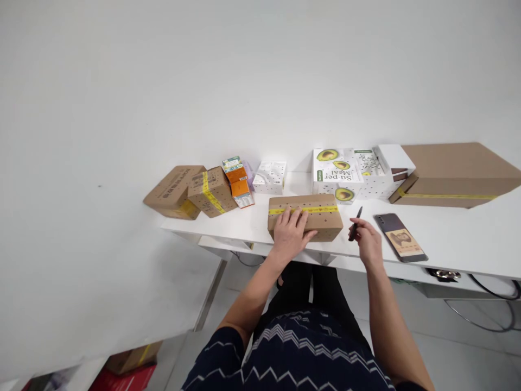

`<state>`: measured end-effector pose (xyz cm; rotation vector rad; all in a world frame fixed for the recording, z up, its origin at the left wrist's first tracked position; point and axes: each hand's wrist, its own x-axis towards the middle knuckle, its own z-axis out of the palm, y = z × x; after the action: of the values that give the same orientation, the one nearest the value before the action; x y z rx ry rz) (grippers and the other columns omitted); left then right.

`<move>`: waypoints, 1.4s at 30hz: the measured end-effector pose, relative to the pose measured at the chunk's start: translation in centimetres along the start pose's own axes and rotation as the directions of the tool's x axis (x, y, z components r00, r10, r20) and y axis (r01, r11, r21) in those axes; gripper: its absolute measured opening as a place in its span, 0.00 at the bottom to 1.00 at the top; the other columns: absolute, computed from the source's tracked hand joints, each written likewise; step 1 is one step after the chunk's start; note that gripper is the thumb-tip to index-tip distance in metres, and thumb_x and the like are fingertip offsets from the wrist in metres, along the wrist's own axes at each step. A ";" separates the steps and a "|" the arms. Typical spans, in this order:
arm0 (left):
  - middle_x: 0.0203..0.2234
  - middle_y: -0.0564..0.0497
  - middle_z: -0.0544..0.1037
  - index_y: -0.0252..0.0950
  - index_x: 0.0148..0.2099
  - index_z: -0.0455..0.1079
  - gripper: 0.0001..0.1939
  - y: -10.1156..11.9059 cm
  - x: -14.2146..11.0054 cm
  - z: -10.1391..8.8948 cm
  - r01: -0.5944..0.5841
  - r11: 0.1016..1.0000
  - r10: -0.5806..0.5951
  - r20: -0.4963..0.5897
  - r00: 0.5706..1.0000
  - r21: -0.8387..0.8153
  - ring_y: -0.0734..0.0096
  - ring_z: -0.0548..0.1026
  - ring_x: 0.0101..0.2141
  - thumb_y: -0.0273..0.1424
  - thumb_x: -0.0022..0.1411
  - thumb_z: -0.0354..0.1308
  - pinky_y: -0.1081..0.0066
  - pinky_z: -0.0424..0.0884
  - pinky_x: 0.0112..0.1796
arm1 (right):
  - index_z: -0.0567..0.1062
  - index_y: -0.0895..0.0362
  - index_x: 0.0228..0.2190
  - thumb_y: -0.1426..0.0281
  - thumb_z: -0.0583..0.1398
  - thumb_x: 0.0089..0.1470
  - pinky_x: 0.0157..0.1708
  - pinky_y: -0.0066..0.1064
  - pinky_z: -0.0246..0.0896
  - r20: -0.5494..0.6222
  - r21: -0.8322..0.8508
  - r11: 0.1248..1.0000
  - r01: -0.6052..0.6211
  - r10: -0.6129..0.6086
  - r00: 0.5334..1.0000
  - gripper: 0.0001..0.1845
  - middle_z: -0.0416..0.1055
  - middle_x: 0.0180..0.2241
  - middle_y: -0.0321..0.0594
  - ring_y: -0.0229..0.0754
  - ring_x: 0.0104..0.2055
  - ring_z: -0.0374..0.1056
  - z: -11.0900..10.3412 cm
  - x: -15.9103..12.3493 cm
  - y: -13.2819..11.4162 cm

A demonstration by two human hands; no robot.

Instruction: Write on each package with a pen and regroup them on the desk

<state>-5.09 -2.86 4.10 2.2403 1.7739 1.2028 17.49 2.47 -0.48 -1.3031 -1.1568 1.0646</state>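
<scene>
A brown cardboard box (321,220) sealed with yellow tape lies on the white table near its front edge. My left hand (290,228) rests on its top and front edge, fingers spread over the tape. Just right of the box, my right hand (368,239) pinches a black marker (355,225) above the tabletop, its tip pointing up and away. Beyond that hand lies a smartphone (401,238) showing a picture on its face. Dark dots or marks speckle the box; I cannot read any writing on it.
Two taped cardboard boxes (211,191) stand at the left with small orange cartons (240,187). White avocado-print boxes (336,168) and a long brown box (456,174) line the wall. Cables (494,290) hang under the table (459,239) at right.
</scene>
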 end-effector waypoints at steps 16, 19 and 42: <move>0.53 0.36 0.72 0.29 0.60 0.64 0.37 1.9 0.1 1.5 -0.080 0.823 0.094 0.004 0.996 0.562 0.47 0.69 0.52 0.54 0.61 0.48 0.55 0.62 0.52 | 0.75 0.54 0.37 0.56 0.54 0.59 0.32 0.32 0.64 0.305 0.126 0.954 0.272 -0.298 0.904 0.16 0.71 0.24 0.33 0.38 0.27 0.67 7.7 0.8 -10.5; 0.54 0.36 0.71 0.28 0.60 0.65 0.37 2.0 0.1 1.6 -0.070 0.819 0.095 -0.013 0.995 0.570 0.47 0.69 0.53 0.54 0.62 0.47 0.56 0.62 0.52 | 0.74 0.55 0.37 0.61 0.59 0.52 0.36 0.34 0.66 0.341 0.057 0.968 0.245 -0.249 0.906 0.13 0.74 0.30 0.36 0.40 0.32 0.70 9.2 1.4 -10.0; 0.54 0.36 0.72 0.27 0.58 0.67 0.35 1.6 0.1 1.9 -0.055 0.841 0.066 0.000 0.998 0.539 0.49 0.69 0.54 0.51 0.60 0.53 0.57 0.62 0.53 | 0.68 0.55 0.28 0.62 0.50 0.58 0.35 0.34 0.60 0.297 -0.296 0.846 0.444 -0.360 0.884 0.13 0.70 0.23 0.38 0.44 0.29 0.69 10.2 1.4 -9.3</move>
<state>-2.72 -2.55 3.58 2.5810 2.2976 0.7928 7.01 5.11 8.28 -1.1437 -1.7810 0.7195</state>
